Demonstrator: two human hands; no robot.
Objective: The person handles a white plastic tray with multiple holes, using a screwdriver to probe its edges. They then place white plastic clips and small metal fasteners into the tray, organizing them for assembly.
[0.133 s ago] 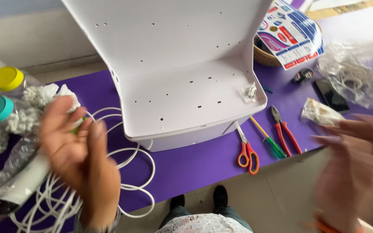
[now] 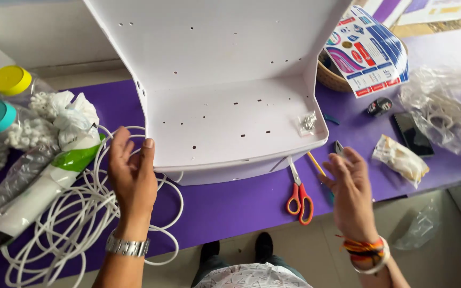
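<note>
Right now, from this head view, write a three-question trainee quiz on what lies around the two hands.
1. True or false: the left hand grips the orange-handled scissors.
2. Which lies nearest the left hand? A) the coil of white cord B) the black phone C) the wicker basket
3. Fill in: the small bag of metal screws lies on the white perforated ____.

Key
1. False: both hands are open and hold nothing; the scissors lie on the purple mat near the right hand.
2. A
3. panel
</note>
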